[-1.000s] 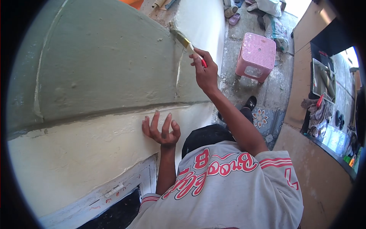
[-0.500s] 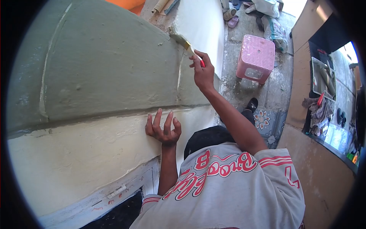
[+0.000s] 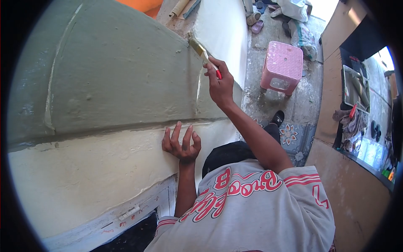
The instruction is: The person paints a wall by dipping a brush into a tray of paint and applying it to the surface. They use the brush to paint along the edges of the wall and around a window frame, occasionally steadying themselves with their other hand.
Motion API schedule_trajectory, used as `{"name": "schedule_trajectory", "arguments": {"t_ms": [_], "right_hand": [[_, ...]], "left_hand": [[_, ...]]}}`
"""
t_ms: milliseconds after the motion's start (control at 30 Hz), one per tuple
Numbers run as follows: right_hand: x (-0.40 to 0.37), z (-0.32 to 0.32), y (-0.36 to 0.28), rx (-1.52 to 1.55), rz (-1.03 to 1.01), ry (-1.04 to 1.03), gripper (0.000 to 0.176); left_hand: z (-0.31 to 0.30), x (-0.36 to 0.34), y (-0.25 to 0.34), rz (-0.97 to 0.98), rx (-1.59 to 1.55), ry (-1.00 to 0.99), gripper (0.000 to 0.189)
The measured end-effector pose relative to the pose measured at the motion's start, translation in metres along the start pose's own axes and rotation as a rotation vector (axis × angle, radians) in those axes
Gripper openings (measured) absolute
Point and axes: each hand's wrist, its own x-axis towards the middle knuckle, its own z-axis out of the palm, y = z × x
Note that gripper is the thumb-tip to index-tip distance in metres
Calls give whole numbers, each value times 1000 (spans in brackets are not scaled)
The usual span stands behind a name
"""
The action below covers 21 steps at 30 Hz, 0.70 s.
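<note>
The right hand (image 3: 221,86) is clamped on a paintbrush (image 3: 209,63), its fingers closed around the pale handle with the red end (the red shows just beside the fingers). The brush slants up and to the left, its bristles at the upper corner of the gray-green wall section (image 3: 117,75), beside the white wall section (image 3: 218,25). The left hand (image 3: 182,145) holds nothing; its fingers are spread apart and bent, the tips near the dark seam between the gray-green section and the cream wall section (image 3: 84,168) below. Whether its palm touches the wall, I cannot tell. Under that hand, a white frame (image 3: 138,208) with reddish marks runs along the cream section. On the right, well apart from the brush, a pink plastic stool (image 3: 285,63) stands upright on the paint-spotted floor (image 3: 308,92), with a purple clog (image 3: 257,27) and plastic bags (image 3: 304,40) beyond it. Nearer the person's gray shirt (image 3: 256,210), a dark shoe (image 3: 278,117) shows beside blue floral tiles (image 3: 289,134). At the far right, a gray rag (image 3: 352,124) hangs beneath a tray (image 3: 356,88).
</note>
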Motion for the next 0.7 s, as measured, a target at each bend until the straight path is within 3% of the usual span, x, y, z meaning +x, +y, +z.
{"name": "schedule_trajectory", "arguments": {"t_ms": [33,100,233,433,500,600,667,700], "right_hand": [[0,-1,7,1,-3,-1,28],[-3,-4,34,82,272,81,28],[-9,-14,62,18,495,115,27],[3,-3,-1,133,232,-5,28],[8,-4,6,160,202,21,29],[-4,-11,35,159,233,50,29],[-9,-17,70,76,465,119,28],[-10,-18,78,64,472,155,28]], "left_hand": [[0,0,0,-1,1,3,14],[1,-1,0,-5,8,1,14],[2,-3,0,-30,10,19,12],[1,-2,1,-10,13,12,14],[4,0,1,-8,13,14,14],[-1,3,2,-8,26,-20,14],[-2,1,0,9,25,-14,14],[-1,0,0,18,23,-16,14]]}}
